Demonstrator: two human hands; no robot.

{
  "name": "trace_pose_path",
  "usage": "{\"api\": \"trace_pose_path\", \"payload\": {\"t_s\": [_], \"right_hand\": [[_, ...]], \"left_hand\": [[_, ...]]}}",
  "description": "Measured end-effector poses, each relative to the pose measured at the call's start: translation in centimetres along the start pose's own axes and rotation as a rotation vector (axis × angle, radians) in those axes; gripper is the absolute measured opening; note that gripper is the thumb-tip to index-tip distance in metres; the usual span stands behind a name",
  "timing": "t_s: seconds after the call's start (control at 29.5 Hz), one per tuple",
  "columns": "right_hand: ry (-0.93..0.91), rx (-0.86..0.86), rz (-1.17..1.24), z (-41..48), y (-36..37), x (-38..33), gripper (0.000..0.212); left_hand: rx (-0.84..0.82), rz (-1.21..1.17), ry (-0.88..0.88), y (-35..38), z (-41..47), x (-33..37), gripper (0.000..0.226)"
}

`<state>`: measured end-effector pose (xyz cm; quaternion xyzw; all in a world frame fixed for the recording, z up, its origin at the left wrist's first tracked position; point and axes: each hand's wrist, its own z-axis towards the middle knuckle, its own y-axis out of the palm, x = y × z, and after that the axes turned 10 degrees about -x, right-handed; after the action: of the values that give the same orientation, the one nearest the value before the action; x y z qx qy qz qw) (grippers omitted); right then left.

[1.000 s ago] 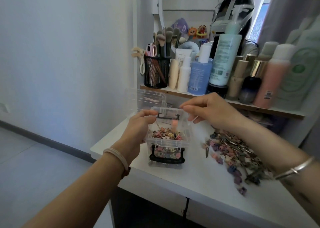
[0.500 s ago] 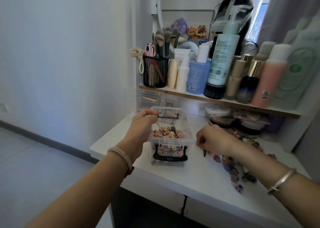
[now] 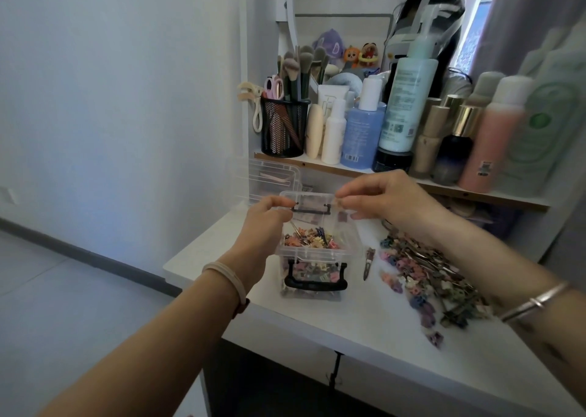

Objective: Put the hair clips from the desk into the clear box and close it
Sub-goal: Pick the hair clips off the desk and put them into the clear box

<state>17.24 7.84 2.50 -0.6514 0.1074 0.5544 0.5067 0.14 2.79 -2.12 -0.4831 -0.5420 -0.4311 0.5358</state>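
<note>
A small clear box [image 3: 312, 251] with black latches stands on the white desk [image 3: 364, 331], open and holding several coloured hair clips. My left hand [image 3: 264, 226] grips the box's left rim near the far corner. My right hand [image 3: 380, 199] hovers over the box's far right corner and pinches a small hair clip between thumb and fingers. A pile of hair clips [image 3: 425, 277] lies on the desk to the right of the box. One long snap clip [image 3: 368, 262] lies between box and pile.
The clear lid [image 3: 269, 178] lies behind the box at the left. A shelf [image 3: 348, 170] above the desk carries a black mesh brush cup [image 3: 283, 128] and several bottles. The desk's left edge drops to the floor by a white wall.
My right hand went from the box down to the pile and has come back up over the box with a clip pinched. My left hand stayed on the box rim.
</note>
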Motion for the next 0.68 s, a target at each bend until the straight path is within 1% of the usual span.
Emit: {"api": "trace_pose_path", "payload": {"t_s": [0.03, 0.1, 0.14, 0.17, 0.2, 0.24, 0.27, 0.3, 0.37, 0.41, 0.47, 0.54, 0.64, 0.68], "right_hand": [[-0.018, -0.011, 0.004, 0.1, 0.1, -0.2, 0.017], [0.007, 0.069, -0.013, 0.3, -0.1, 0.3, 0.019], [0.058, 0.109, -0.11, 0.3, -0.3, 1.0, 0.021], [0.129, 0.093, -0.304, 0.3, -0.4, 1.9, 0.026], [0.201, 0.011, -0.522, 0.2, -0.4, 3.0, 0.035], [0.26, -0.108, -0.708, 0.1, -0.3, 4.1, 0.042], [0.297, -0.215, -0.843, -0.1, -0.2, 5.1, 0.045], [0.303, -0.278, -0.928, -0.3, 0.0, 5.9, 0.041], [0.277, -0.286, -1.005, -0.4, 0.2, 6.7, 0.028], [0.26, -0.269, -1.023, -0.4, 0.2, 6.8, 0.024], [0.211, -0.237, -1.029, -0.1, 0.0, 6.8, 0.023], [0.147, -0.146, -0.957, -0.1, -0.7, 6.6, 0.023], [0.051, 0.072, -0.584, -0.2, -1.6, 5.0, 0.016], [0.015, 0.113, -0.462, -0.3, -1.7, 4.3, 0.016]], "left_hand": [[-0.001, 0.002, 0.001, 0.0, 0.0, 0.0, 0.026], [-0.005, 0.009, 0.002, 0.1, 0.0, 0.1, 0.026], [-0.004, 0.009, 0.002, 0.1, 0.0, 0.1, 0.026], [-0.003, 0.008, 0.001, 0.1, 0.1, 0.1, 0.026], [-0.003, 0.006, -0.001, 0.1, 0.1, 0.1, 0.027], [-0.004, 0.004, -0.001, 0.2, 0.1, 0.1, 0.027], [-0.007, 0.001, 0.0, 0.2, 0.1, 0.0, 0.027], [-0.01, 0.0, 0.002, 0.3, 0.1, 0.0, 0.027], [-0.012, 0.005, 0.005, 0.4, 0.1, 0.1, 0.027], [-0.013, 0.009, 0.007, 0.4, 0.1, 0.1, 0.027], [-0.012, 0.016, 0.011, 0.2, 0.1, 0.1, 0.027], [-0.015, 0.018, 0.01, 0.2, 0.1, 0.1, 0.027], [-0.014, 0.017, 0.013, 0.2, 0.1, 0.1, 0.027], [-0.014, 0.017, 0.011, 0.2, 0.2, 0.1, 0.027]]}}
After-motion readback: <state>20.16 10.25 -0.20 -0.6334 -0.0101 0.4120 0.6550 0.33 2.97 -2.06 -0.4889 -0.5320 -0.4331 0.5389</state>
